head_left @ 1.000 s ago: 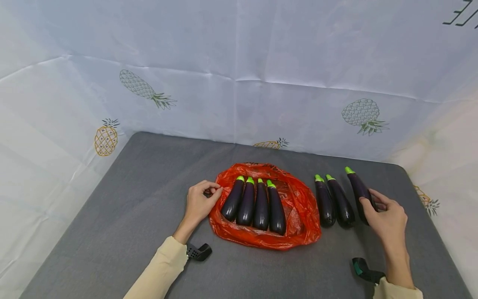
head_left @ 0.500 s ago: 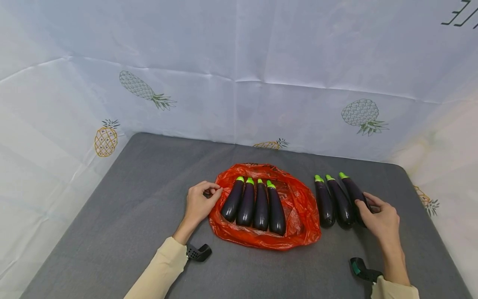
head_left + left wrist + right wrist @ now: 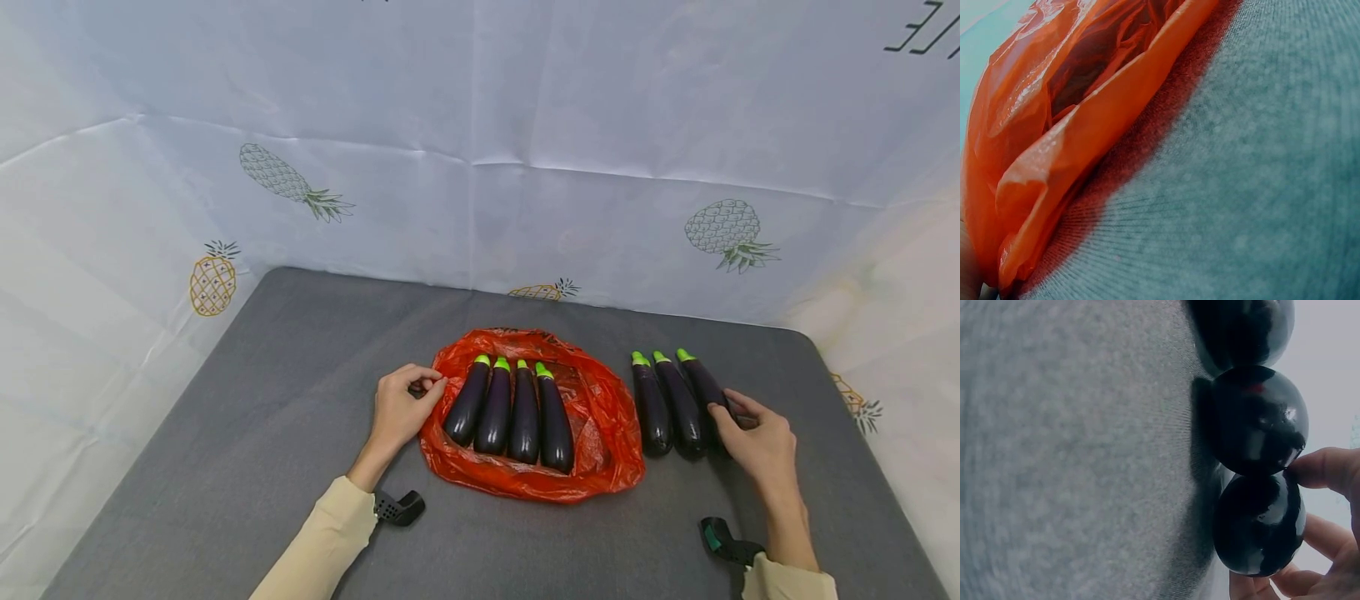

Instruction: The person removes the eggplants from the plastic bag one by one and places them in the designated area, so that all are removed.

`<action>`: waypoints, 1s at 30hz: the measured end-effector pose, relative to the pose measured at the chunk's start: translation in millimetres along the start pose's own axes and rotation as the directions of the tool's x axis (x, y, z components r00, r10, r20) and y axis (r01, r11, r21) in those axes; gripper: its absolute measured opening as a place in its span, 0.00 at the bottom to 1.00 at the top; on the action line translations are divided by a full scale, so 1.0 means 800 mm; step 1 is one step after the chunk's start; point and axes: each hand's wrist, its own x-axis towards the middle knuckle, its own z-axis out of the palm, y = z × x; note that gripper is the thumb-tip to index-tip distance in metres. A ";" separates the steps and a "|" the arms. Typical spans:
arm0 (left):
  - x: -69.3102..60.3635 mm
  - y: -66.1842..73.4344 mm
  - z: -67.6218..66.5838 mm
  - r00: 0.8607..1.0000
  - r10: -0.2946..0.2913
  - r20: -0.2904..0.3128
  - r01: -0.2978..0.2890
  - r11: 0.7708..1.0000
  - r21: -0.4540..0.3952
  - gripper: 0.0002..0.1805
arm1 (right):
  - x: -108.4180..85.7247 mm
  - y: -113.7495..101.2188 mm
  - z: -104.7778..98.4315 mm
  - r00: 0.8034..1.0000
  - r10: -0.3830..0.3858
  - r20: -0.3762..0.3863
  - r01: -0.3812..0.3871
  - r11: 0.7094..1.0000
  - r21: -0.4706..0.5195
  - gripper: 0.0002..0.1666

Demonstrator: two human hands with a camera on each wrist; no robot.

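Note:
A red plastic bag (image 3: 525, 485) lies spread open on the grey table, with several dark purple, green-capped eggplants (image 3: 525, 417) side by side in it. My left hand (image 3: 400, 404) pinches the bag's left edge; the left wrist view has the gathered red plastic (image 3: 1022, 240) by my fingers. To the right of the bag my right hand (image 3: 759, 443) grips an eggplant (image 3: 702, 382) between thumb and fingers. That eggplant's rounded end (image 3: 1260, 525) touches its neighbour in the right wrist view. Two more eggplants, the left one (image 3: 652, 412) and the middle one (image 3: 681, 408), lie beside it.
The grey table (image 3: 315, 333) extends around the bag, with surface showing to its left and in front. A pale cloth (image 3: 420, 208) printed with pineapples hangs behind and at the sides. A black wrist camera (image 3: 401, 507) sits below my left hand.
My right hand has brought its eggplant leftward and down, closing the gap to the two others in the row. The left hand and the bag have stayed in place.

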 end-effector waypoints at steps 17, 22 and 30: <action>-0.001 -0.001 0.000 1.000 -0.007 -0.004 0.007 1.000 0.002 0.03 | -0.001 0.004 0.003 0.999 -0.040 0.005 0.040 0.999 -0.014 0.32; 0.000 -0.002 0.001 1.000 -0.007 -0.002 0.007 1.000 0.002 0.03 | -0.001 0.002 0.002 0.999 -0.034 0.012 0.034 0.999 -0.014 0.31; 0.000 -0.002 0.001 1.000 -0.004 0.001 0.004 1.000 0.004 0.03 | -0.002 0.001 0.002 0.999 -0.046 0.027 0.046 0.998 -0.030 0.32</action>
